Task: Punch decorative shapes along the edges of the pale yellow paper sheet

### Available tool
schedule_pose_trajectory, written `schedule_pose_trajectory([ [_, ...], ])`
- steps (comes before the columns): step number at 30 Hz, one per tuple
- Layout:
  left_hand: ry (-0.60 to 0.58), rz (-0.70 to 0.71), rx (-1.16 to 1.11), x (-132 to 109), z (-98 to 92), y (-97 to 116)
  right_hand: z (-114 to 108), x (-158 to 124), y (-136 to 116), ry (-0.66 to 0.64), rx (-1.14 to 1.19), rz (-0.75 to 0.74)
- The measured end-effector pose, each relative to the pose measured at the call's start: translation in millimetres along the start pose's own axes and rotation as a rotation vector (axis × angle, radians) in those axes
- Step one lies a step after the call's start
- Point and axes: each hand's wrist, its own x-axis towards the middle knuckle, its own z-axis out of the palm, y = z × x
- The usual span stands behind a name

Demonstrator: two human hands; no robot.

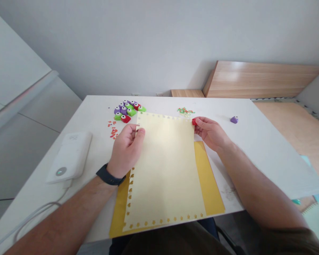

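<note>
Cream sheet [167,159] in front of you, over a yellow sheet [206,173] on the table [238,150]. Your left hand [127,147] pinches its left edge, thumb on top; your right hand [208,132] is closed round a red punch [194,122] at the top right corner. Paper looks light, limp, apt to tear along the punched border; best held inboard of it. Eyed punches [124,111] crowd beyond your left hand, red scraps [113,133] beside. White power bank [70,156] left, clear of the sheet.
</note>
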Motion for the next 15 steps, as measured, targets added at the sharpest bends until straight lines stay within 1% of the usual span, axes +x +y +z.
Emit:
schedule_pose_trajectory([
  [8,-0.007,-0.017,-0.029,0.1,0.2,-3.2,0.6,-1.0,-2.4,0.014,-0.021,0.021],
  [11,-0.004,-0.004,-0.023,0.4,-0.2,-4.7,-1.5,0.3,-3.2,0.030,-0.075,0.006],
  [13,-0.015,0.005,-0.027,0.9,-0.2,-6.6,-8.3,4.5,-3.1,0.095,-0.180,-0.037],
  [15,-0.031,0.000,-0.030,1.4,0.0,-9.0,-20.8,11.3,-2.8,0.223,-0.370,-0.101],
])
